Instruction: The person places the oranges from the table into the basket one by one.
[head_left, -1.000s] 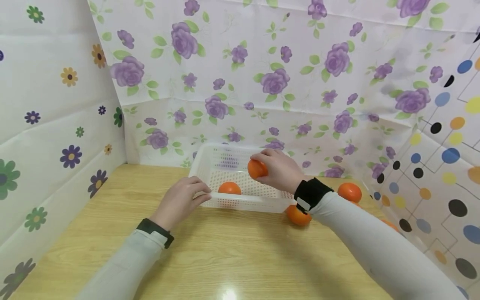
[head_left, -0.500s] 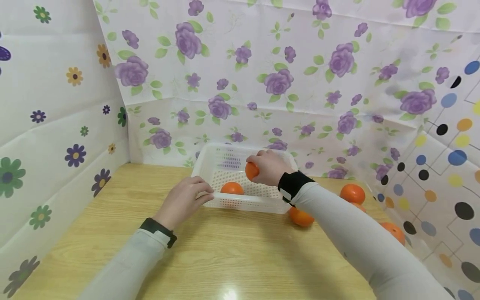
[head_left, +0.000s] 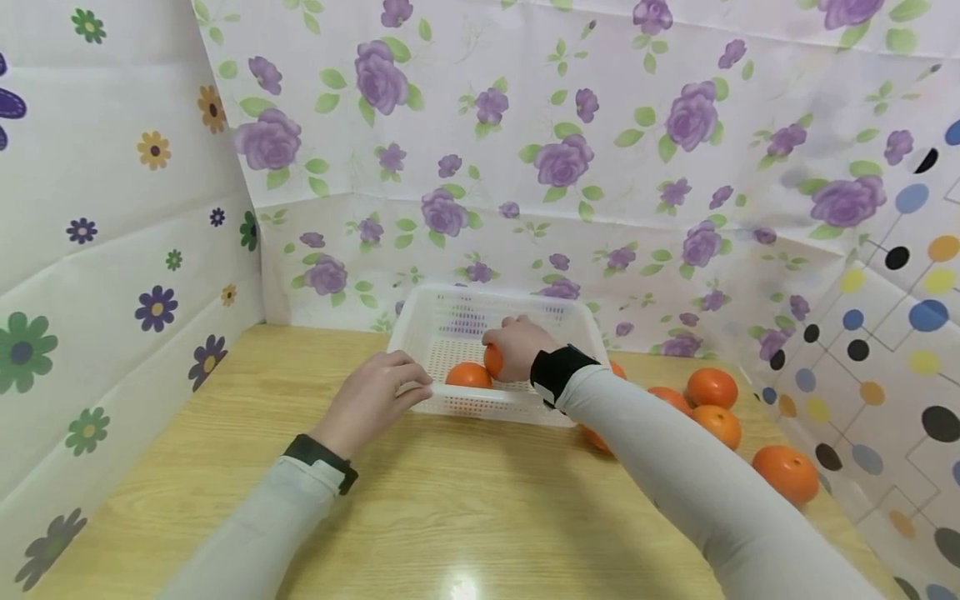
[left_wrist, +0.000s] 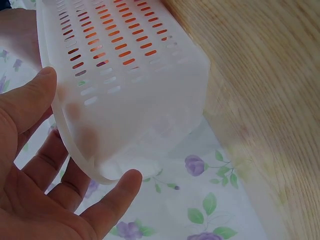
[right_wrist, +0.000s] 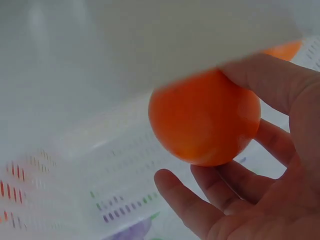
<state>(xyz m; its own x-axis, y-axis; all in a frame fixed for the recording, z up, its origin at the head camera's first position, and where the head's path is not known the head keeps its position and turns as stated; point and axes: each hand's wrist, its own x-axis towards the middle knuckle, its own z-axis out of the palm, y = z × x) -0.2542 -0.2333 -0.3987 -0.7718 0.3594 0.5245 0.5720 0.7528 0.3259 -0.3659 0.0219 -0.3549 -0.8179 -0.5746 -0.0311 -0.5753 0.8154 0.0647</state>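
A white perforated plastic basket stands on the wooden table, against the back wall. My left hand grips its near left corner; the left wrist view has the thumb on the rim's outer side and other fingers behind the wall. Inside the basket, my right hand holds an orange low over the floor, thumb on one side and fingers on the other. Just left of it, a second orange lies in the basket by the front wall, overlapping the held one in the head view.
Several more oranges lie on the table to the right, among them one by the right edge and one farther back. Another orange is partly hidden under the right sleeve. Patterned sheets enclose the back and sides.
My right hand has moved left and down into the basket with the orange, coming beside the other one. My left hand has stayed on the basket corner. More oranges show at right.
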